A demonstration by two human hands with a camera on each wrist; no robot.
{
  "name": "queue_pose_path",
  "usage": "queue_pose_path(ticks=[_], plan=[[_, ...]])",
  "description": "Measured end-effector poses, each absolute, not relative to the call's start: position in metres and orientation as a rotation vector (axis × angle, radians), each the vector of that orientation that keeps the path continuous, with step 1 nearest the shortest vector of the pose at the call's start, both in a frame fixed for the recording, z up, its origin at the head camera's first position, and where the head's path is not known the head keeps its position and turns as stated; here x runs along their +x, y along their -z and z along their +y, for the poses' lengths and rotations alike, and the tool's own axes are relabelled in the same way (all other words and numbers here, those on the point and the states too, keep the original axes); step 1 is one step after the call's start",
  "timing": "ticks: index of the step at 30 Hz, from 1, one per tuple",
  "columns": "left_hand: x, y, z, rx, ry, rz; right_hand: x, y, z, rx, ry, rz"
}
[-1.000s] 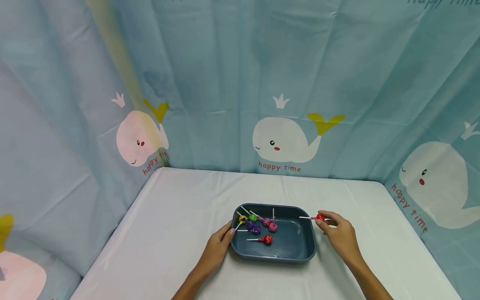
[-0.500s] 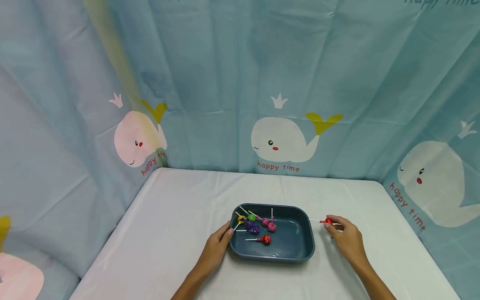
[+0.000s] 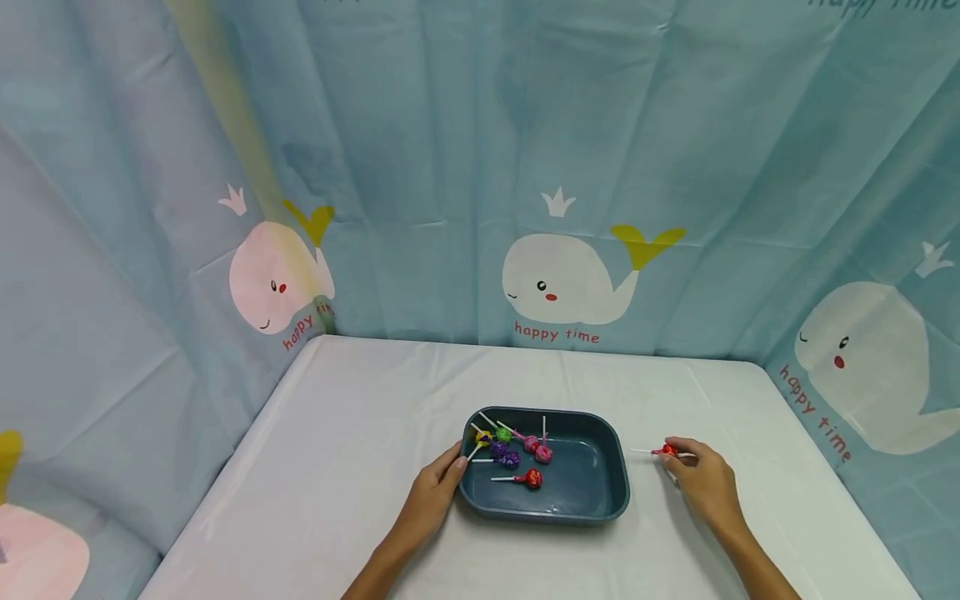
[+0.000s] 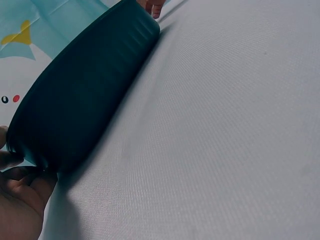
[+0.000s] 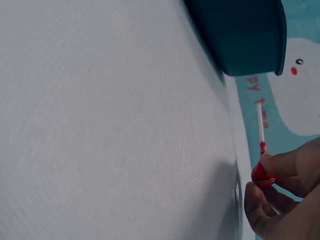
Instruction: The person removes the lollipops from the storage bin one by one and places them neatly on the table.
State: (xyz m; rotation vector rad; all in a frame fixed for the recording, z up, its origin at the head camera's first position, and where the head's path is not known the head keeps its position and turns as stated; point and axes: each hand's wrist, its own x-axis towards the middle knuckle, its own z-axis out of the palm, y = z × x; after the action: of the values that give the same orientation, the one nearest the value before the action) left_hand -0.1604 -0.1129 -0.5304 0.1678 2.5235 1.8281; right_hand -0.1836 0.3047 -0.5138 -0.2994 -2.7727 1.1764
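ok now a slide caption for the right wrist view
Right hand pinches a red lollipop by its wrapped candy end, stick pointing toward the dark tray.

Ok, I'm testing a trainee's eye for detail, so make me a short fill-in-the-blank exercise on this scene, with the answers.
1. The left hand grips the tray while the right hand pinches a ____ lollipop.
2. The number of green lollipops in the tray is ____.
3. Red letters below the middle whale read ____.
4. The color of the table covering is ____.

Missing words: red; one; happy time; white.
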Motion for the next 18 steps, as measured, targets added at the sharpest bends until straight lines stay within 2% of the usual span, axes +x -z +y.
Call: queue_pose_path(ticks=[18], plan=[[-0.16, 0.531, -0.113, 0.159, -1.859, 2.502, -0.189, 0.52, 0.321, -0.384, -1.143, -2.785]])
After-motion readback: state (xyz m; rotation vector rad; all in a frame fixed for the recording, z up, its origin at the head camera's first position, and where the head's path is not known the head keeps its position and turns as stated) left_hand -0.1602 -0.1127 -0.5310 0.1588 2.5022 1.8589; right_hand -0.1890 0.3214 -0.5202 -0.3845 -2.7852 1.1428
